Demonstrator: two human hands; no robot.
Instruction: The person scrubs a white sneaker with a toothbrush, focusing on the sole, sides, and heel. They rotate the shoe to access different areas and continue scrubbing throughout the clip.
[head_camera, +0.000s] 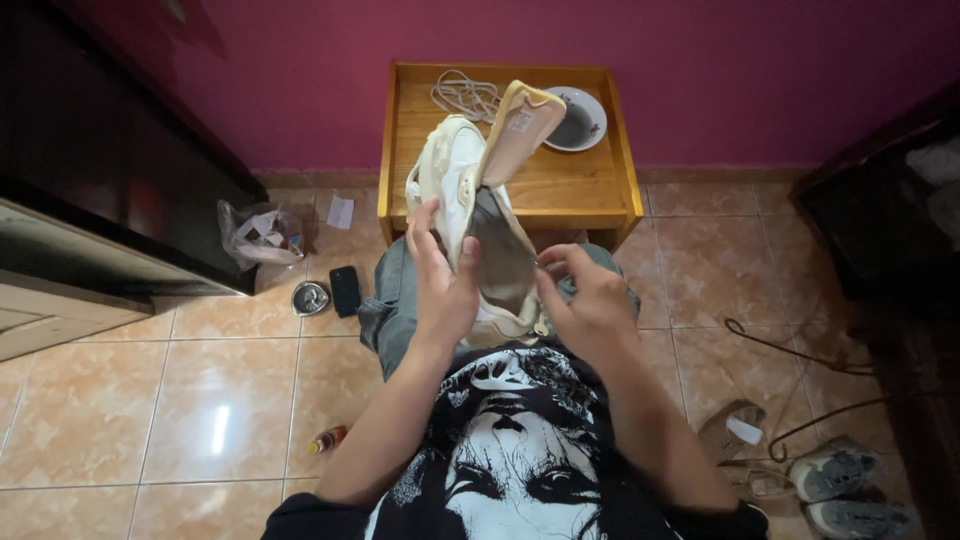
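I hold a cream-white sneaker (450, 175) upright over my lap, its opening toward me. My left hand (440, 275) grips its side, thumb on the rim. A beige insole (520, 125) sticks up out of the shoe, tilted to the right. My right hand (590, 300) pinches the lower edge of the shoe's grey inside lining. Behind the shoe stands a small wooden table (600, 190) against the magenta wall.
On the table lie a coiled white lace (465, 95) and a white dish (580, 120). On the tiled floor: a plastic bag (260, 235), a black phone (345, 290), a metal ashtray (310, 298), a small bottle (328, 440), other sneakers (835, 475), cables (790, 350). A dark cabinet (110, 180) stands at left.
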